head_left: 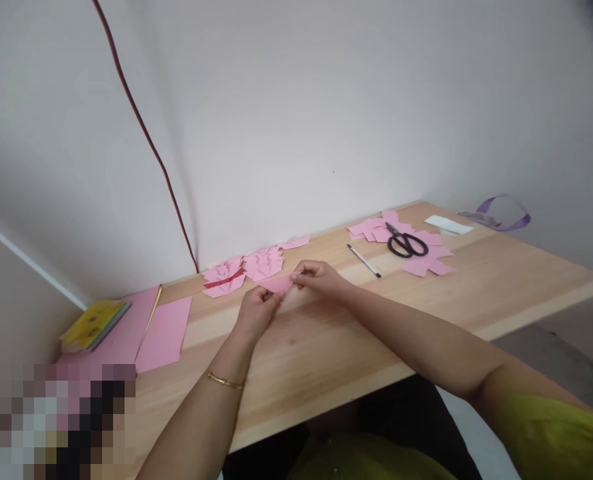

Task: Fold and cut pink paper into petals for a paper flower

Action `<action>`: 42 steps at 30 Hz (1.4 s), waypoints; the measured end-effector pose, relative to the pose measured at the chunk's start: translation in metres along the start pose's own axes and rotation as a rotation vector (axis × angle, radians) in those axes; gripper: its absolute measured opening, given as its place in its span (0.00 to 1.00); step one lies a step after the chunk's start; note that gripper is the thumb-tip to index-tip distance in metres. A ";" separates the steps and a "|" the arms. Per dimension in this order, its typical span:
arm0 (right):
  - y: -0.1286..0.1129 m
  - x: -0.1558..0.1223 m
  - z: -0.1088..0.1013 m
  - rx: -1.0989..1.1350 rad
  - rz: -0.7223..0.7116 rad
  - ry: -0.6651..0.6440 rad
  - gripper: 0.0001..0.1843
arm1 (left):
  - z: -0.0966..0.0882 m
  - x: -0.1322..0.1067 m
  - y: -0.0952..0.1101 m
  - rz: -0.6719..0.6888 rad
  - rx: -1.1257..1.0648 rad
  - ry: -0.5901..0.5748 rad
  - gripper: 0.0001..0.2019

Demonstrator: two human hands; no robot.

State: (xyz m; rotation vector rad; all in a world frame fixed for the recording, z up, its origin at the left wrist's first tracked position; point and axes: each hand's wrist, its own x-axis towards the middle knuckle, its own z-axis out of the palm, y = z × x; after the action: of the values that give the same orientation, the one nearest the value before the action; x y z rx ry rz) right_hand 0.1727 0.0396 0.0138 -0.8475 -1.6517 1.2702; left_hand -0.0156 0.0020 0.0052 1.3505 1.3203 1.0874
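Both hands meet over the middle of the wooden table [326, 347], pinching a small pink paper piece [277, 284] between them. My left hand [256, 311] grips its near left end with the fingers curled; a gold bangle circles that wrist. My right hand [319, 276] pinches the right end with fingertips pressed together. Just behind the hands, several folded pink paper shapes [243, 270] lie by the wall.
Black scissors [405, 244] rest on cut pink squares [429, 257] at the back right, with a pen [364, 261] beside them. A white slip [448, 225] and purple ribbon [503, 215] lie farther right. Pink sheets [163, 332] and a yellow pad [95, 323] sit at left. A red cord [149, 140] runs down the wall.
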 end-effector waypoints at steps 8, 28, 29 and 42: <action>0.001 0.003 -0.003 0.102 0.041 0.052 0.14 | 0.004 0.001 -0.001 -0.040 -0.104 0.042 0.15; 0.004 -0.005 0.012 -0.098 -0.050 -0.209 0.17 | 0.004 0.003 0.001 0.108 -0.383 0.102 0.09; 0.004 -0.005 0.012 -0.093 -0.047 -0.202 0.17 | 0.003 0.003 0.002 0.122 -0.395 0.124 0.09; 0.002 -0.005 0.009 -0.164 0.021 -0.173 0.18 | 0.002 0.005 0.001 0.058 -0.471 -0.004 0.10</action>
State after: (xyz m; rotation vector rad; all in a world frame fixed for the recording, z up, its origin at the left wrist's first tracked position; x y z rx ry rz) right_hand 0.1669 0.0319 0.0097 -0.8752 -1.9094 1.2650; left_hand -0.0138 0.0071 0.0055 1.0398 0.9456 1.3343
